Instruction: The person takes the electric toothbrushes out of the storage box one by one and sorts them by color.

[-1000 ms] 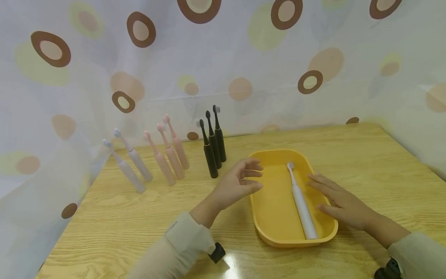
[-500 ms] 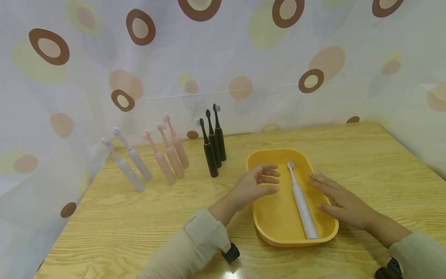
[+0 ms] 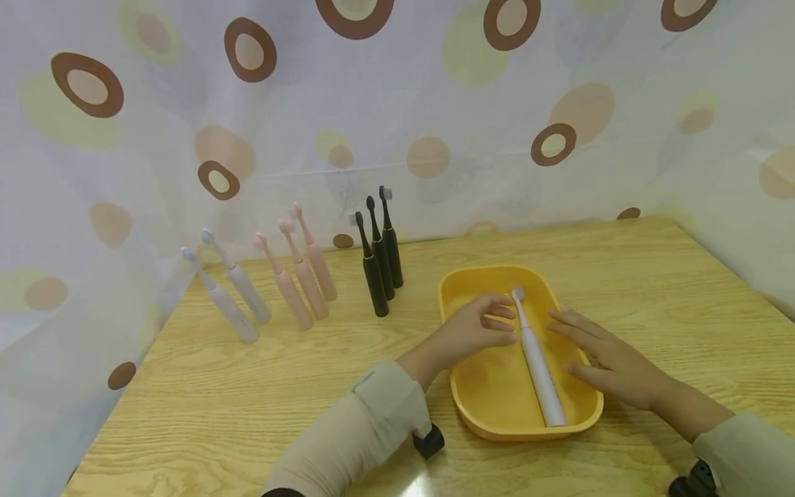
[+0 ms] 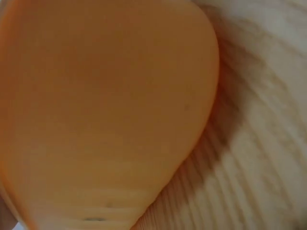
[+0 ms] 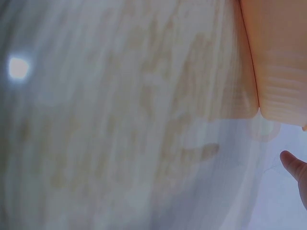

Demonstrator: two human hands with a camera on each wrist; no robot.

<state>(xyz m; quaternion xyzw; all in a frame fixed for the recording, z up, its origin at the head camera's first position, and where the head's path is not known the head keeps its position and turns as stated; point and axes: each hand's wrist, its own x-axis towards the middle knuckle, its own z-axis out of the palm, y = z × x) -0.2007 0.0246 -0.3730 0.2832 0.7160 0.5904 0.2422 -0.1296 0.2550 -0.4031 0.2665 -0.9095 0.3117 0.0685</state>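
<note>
A pale electric toothbrush [image 3: 543,376] lies lengthwise in a yellow plastic tray [image 3: 497,435], its head toward the far end. My left hand [image 3: 475,331] hangs over the tray's left side, thumb and fingers apart with nothing between them, its fingertips close to the toothbrush neck. At the tray's right rim, my right hand [image 3: 615,362] rests with its fingers extended. The tray's outer wall [image 4: 110,96] fills much of the left wrist view. In the right wrist view, a fingertip [image 5: 292,165] shows at the right below the tray wall [image 5: 283,62].
Behind and left of the tray, electric toothbrushes stand upright in groups: three black [image 3: 375,276], three pink [image 3: 304,283] and two pale ones [image 3: 232,310]. A wood-grain table [image 3: 248,400] lies beneath, with a dotted cloth [image 3: 373,103] behind it.
My left hand has moved right from the tray's left rim to over its inside, nearer the toothbrush. My right hand stays at the right rim.
</note>
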